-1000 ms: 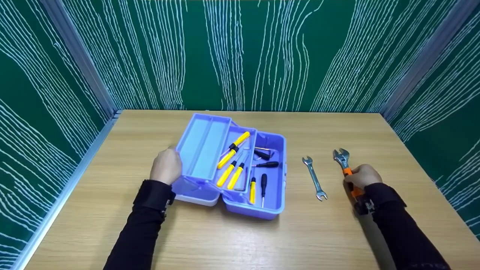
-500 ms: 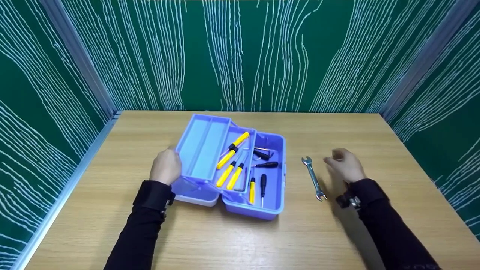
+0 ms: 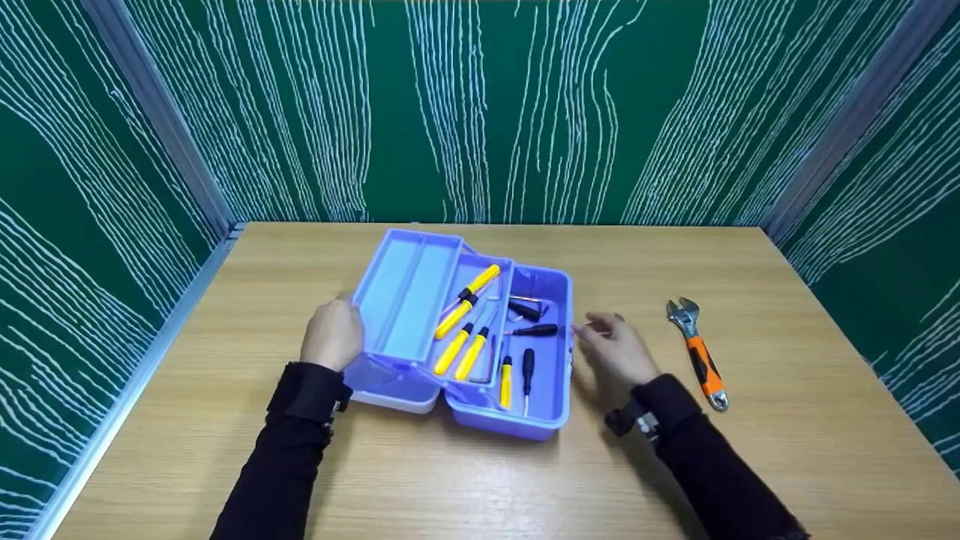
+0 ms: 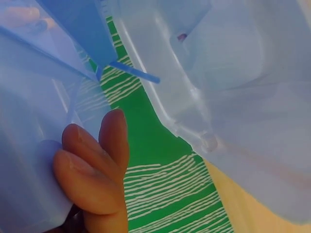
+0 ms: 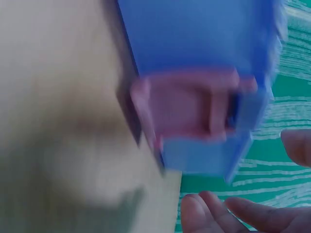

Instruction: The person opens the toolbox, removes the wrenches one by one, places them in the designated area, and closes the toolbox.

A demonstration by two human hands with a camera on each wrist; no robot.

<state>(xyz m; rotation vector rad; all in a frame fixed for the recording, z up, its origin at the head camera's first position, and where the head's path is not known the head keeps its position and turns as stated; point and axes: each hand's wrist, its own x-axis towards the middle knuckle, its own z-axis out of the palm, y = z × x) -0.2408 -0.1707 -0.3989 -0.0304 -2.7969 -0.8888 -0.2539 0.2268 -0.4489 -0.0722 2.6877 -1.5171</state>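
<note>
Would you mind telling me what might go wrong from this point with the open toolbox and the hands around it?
1. The left hand grips the swung-out upper tray of the toolbox. If that grip slips, the tray may swing and the loose yellow screwdrivers could slide about.
2. The right hand is very close to the box's right wall. It could bump the wall and shift the box.

Bright, even overhead light, soft shadows under the arms; the right wrist view is badly motion-blurred.
</note>
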